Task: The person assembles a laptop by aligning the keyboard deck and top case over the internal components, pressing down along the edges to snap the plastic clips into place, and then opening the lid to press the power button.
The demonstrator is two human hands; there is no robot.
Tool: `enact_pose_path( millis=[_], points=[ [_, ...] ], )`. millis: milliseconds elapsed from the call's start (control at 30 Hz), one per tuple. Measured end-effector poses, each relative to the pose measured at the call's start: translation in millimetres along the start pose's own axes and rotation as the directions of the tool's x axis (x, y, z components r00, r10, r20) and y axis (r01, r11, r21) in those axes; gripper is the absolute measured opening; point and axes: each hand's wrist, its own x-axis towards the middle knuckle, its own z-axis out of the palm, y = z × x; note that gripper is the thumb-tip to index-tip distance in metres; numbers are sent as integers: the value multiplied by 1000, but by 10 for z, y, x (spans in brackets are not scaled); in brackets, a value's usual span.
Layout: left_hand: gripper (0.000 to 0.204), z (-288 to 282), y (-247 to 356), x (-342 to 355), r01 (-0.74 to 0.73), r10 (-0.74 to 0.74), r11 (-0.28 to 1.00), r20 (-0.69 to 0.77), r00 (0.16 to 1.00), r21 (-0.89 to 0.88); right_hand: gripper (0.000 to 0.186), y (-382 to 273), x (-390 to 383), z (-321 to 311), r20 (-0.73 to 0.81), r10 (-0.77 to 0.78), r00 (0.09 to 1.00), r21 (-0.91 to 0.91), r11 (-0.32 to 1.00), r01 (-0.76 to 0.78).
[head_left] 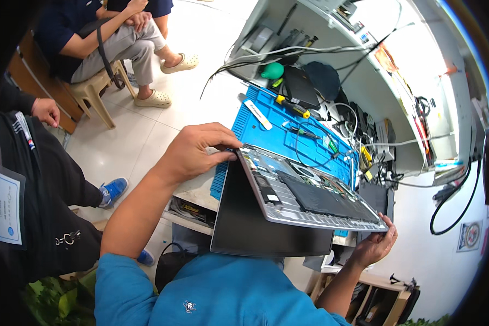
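An opened laptop is held up in front of me, its bottom cover off, with the fan, black battery and circuit boards bare. My left hand pinches its far left corner between thumb and fingers. The opposite corner, at the near right, is gripped by my right hand. The laptop's dark screen hangs below the tilted base, close to my body. Behind the laptop lies a blue repair mat on the workbench, partly hidden by it.
On the mat are a white strip, a yellow-black screwdriver and a thin cable. A green blower bulb, dark devices and tangled cables crowd the bench's back. One person stands at left; another sits on a plastic stool.
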Motion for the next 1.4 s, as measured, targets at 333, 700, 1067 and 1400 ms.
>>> enact_pose_path(
  millis=[333, 700, 1067, 1400],
  points=[
    [28, -66, -55, -30, 40, -40, 999, 42, 998, 2, 52, -45, 42, 152, 3, 121, 993, 34, 992, -121],
    [28, -94, -139, -30, 38, -39, 999, 55, 998, 28, 51, -27, 72, 136, 0, 171, 985, 14, 985, -171],
    [33, -34, -60, 22, 37, -40, 999, 100, 994, 33, 43, 70, 27, 65, 53, 120, 991, 154, 980, -127],
    [35, 86, -172, -6, 134, -135, 991, 12, 991, 7, 45, 88, -47, 114, 61, 29, 998, 202, 978, -41]
  ],
)
